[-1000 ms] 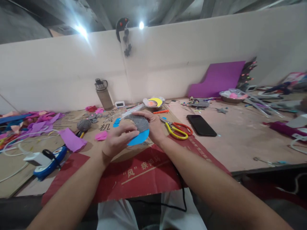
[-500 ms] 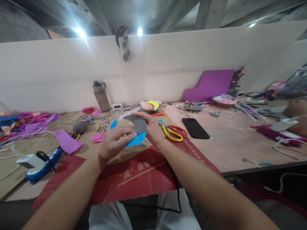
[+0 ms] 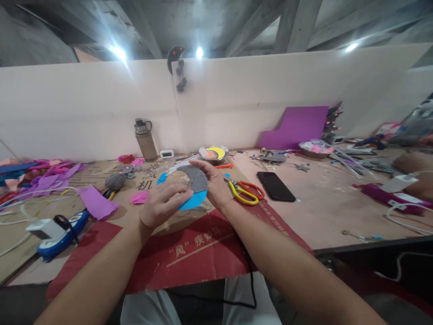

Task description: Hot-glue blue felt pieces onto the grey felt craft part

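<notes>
Between my hands is a crescent-shaped piece (image 3: 198, 179), wound with grey yarn on its upper part and bare blue at its lower part. My left hand (image 3: 165, 198) is closed at its inner left edge, fingertips on the blue section. My right hand (image 3: 215, 184) curls round the outer right edge, its fingers resting along the grey top. Just right of that hand lie scissors (image 3: 244, 190) with red and yellow handles. A ball of grey yarn (image 3: 115, 181) sits to the left, near a pink scrap (image 3: 139, 197).
A red printed cardboard sheet (image 3: 189, 253) covers the near edge. A phone (image 3: 276, 186) lies on the right, a bottle (image 3: 145, 140) stands at the back. Bowls (image 3: 221, 159) hold small parts. A blue glue-gun-like tool (image 3: 62, 237) is at left. Another person's hand (image 3: 414, 167) is at far right.
The whole scene sits slightly lower in view as the head tilts. My hands keep almost the same hold on the crescent. The other person's hand at far right has shifted slightly.
</notes>
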`<control>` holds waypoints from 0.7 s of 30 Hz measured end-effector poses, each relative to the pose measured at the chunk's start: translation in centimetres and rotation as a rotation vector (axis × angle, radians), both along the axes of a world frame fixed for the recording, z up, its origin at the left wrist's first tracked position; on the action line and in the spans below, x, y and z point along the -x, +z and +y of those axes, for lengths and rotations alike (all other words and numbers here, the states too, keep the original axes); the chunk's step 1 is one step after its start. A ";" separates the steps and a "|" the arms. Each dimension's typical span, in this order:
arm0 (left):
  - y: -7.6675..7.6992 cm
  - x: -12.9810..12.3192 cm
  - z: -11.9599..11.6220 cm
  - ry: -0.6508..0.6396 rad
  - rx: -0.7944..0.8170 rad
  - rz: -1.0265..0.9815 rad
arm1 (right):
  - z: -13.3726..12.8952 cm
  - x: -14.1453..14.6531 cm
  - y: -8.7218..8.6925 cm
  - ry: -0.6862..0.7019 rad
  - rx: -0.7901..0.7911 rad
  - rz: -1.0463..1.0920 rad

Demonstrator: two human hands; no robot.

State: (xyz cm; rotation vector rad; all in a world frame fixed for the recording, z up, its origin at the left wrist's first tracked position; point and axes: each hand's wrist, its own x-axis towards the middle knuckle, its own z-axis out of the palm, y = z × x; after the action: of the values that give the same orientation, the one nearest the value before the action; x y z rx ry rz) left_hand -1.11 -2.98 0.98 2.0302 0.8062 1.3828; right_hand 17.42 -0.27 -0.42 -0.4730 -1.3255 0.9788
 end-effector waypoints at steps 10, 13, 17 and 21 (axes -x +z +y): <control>-0.2 -1.3 0.2 0.228 -0.321 -0.034 | 1.3 0.4 -0.7 0.014 0.135 -0.092; -0.1 -1.7 1.5 0.400 -0.057 -0.336 | 2.3 -0.2 -1.2 -0.158 0.175 -0.337; 0.1 -1.0 3.4 0.361 0.290 -0.679 | 2.4 -2.6 -0.4 -0.488 0.076 -0.713; 0.0 -0.7 3.8 0.336 0.451 -0.819 | 1.8 -4.5 -0.4 -0.719 0.207 -1.207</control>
State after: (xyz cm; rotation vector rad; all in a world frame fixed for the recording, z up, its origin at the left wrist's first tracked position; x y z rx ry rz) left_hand -0.39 0.78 0.98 0.8799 0.9657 1.8086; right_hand 21.87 1.58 -0.78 -1.7358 -1.8521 0.1359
